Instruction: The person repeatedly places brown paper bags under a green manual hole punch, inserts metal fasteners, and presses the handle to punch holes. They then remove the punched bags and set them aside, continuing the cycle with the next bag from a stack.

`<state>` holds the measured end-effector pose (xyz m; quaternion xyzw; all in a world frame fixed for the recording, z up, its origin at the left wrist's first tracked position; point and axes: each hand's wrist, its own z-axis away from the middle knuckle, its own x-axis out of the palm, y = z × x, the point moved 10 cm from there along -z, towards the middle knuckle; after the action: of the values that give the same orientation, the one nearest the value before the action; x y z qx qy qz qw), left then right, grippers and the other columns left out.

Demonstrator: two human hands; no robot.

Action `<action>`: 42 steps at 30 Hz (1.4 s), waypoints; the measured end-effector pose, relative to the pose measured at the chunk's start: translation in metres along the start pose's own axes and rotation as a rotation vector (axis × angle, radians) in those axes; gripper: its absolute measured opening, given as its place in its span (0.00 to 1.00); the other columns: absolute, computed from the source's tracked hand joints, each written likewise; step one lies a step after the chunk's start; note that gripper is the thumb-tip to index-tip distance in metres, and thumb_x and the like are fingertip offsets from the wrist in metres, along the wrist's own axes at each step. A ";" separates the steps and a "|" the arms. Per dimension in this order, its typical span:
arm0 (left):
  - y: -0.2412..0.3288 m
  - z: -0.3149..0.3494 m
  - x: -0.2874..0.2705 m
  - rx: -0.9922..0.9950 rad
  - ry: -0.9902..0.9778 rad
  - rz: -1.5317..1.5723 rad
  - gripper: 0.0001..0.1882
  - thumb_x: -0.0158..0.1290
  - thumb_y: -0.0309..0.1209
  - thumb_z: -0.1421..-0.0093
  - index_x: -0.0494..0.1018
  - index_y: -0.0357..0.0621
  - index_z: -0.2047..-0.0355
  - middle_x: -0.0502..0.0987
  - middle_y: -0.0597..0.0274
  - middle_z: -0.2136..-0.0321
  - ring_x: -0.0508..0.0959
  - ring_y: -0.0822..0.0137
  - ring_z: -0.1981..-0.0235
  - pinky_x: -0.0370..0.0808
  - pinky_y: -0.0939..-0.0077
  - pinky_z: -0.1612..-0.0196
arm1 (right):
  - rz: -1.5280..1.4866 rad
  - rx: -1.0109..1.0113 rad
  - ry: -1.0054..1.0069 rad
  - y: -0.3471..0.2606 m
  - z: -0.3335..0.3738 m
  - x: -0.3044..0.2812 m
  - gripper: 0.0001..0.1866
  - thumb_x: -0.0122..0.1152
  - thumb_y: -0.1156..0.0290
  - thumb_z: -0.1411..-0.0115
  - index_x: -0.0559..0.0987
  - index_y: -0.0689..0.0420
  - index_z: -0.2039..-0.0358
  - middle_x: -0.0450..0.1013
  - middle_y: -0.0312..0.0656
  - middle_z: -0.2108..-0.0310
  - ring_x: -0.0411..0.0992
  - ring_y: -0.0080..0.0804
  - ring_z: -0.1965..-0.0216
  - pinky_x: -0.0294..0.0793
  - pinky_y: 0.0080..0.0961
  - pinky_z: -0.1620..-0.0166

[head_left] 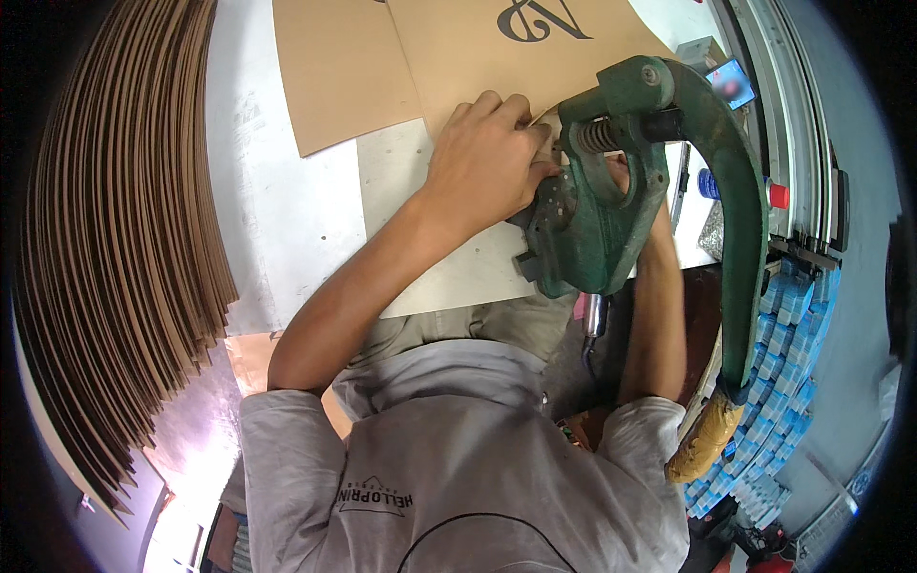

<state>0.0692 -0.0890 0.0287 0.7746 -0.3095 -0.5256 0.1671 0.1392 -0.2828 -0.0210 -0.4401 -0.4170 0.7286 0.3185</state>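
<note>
A green hand press [611, 191] with a long curved lever [745, 220] stands at the table's edge in front of me, right of centre. My left hand [487, 153] is at its left side, fingers curled in a pinch on the near edge of a brown kraft sheet [468, 57]. That sheet has a large black ampersand-like mark and a fold line, and its edge runs in at the press head. My right hand [619, 172] reaches up behind the press on its right side. Only a bit of it shows through the frame, so its fingers are hidden.
A tall row of brown cardboard sheets [124, 220] stands on the left. To the right are a blue bottle with a red cap [778, 197], a small card [731, 84], metal rails [798, 115] and stacked blue bundles [774, 382]. The lever's taped handle [707, 439] hangs near my right elbow.
</note>
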 end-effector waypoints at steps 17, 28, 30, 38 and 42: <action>0.008 0.003 -0.006 0.050 0.038 -0.164 0.16 0.63 0.34 0.44 0.82 0.41 0.56 0.76 0.59 0.64 0.77 0.55 0.60 0.77 0.61 0.57 | 0.573 -0.870 -0.442 -0.207 0.190 0.014 0.43 0.46 0.38 0.31 0.55 0.52 0.25 0.45 0.54 0.23 0.40 0.58 0.23 0.42 0.57 0.25; -0.065 0.014 -0.140 -0.125 0.755 0.246 0.05 0.57 0.22 0.35 0.81 0.34 0.62 0.84 0.57 0.60 0.83 0.64 0.60 0.80 0.70 0.57 | 0.545 -0.338 0.205 -0.005 0.082 -0.036 0.19 0.57 0.86 0.41 0.80 0.63 0.49 0.76 0.44 0.60 0.75 0.33 0.59 0.75 0.29 0.57; -0.044 0.040 -0.202 0.116 1.000 0.070 0.07 0.57 0.26 0.32 0.81 0.33 0.61 0.84 0.59 0.62 0.81 0.71 0.62 0.78 0.75 0.59 | 0.585 -0.325 0.121 0.013 0.077 -0.026 0.13 0.59 0.78 0.35 0.79 0.63 0.50 0.75 0.45 0.60 0.74 0.34 0.59 0.73 0.29 0.53; 0.087 0.223 -0.384 0.303 1.429 0.165 0.15 0.62 0.24 0.43 0.75 0.21 0.60 0.82 0.49 0.62 0.83 0.62 0.65 0.81 0.73 0.70 | 0.342 -0.288 0.213 0.012 0.075 -0.025 0.05 0.57 0.86 0.40 0.76 0.66 0.63 0.72 0.41 0.72 0.72 0.26 0.69 0.71 0.25 0.64; 0.103 0.255 -0.403 0.322 1.362 0.915 0.26 0.51 0.15 0.43 0.58 0.16 0.46 0.70 0.37 0.50 0.79 0.64 0.63 0.81 0.80 0.73 | 0.250 -0.193 0.228 0.035 0.079 -0.040 0.04 0.56 0.84 0.36 0.77 0.65 0.61 0.75 0.37 0.70 0.71 0.20 0.71 0.70 0.20 0.68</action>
<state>-0.2991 0.1151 0.2756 0.7351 -0.4963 0.2279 0.4018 0.0809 -0.3579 -0.0161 -0.5968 -0.3882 0.6644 0.2273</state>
